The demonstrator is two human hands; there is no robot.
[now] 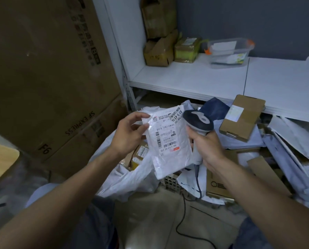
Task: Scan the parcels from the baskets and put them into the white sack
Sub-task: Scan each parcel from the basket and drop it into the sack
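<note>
Pinching a flat white plastic mailer [169, 142] by one edge in the left hand [130, 133], label up for the grey handheld barcode scanner [198, 123] clenched in the right hand [207, 146].

one scanner [198, 121], one held-up white parcel [169, 141], one white sack [128, 180], one clear tub [229, 51] and three boxes [158, 54] on the shelf [195, 76] are counted.

The parcel [168, 139] sits between the left hand [130, 135] and the scanner [197, 126], above the sack [125, 177].
</note>
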